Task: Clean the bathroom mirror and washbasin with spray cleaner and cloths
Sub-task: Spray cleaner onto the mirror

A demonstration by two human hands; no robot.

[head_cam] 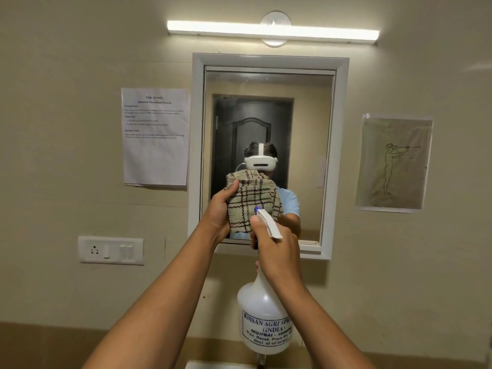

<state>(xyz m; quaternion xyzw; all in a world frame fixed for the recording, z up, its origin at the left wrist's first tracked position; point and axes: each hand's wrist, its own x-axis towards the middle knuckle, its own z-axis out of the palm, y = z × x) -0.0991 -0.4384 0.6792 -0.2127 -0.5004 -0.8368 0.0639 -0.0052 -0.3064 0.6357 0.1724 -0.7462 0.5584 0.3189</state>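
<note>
as the frame reads from left of the mirror [269,83] inward, a printed notice [155,137] hangs on the wall left of the mirror and a switch plate [111,250] sits below that, left of the mirror's lower edge. its smaller print is too blurred to read.

the left hand [219,211] is raised before the mirror's lower half, its grip clamped on a folded checked cloth [253,201], thumb over the near face. judged soft, light and limp; it should hold best bunched in the palm, as it is.

the right hand [278,251] is just right of the cloth, its grip closed round the neck of the spray bottle [262,315], nozzle aimed at the cloth. whether a finger rests on the trigger cannot be told; the hand covers it. the bottle hangs below the mirror, translucent plastic, likely rigid and light; fill level is not discernible. the neck looks the sound place to hold it.

right of the mirror, a line drawing [394,162] is taped up.

below the mirror, only a pale sliver at the frame's bottom edge shows; the washbasin is otherwise cut off. smears on the glass are hard to judge.
</note>
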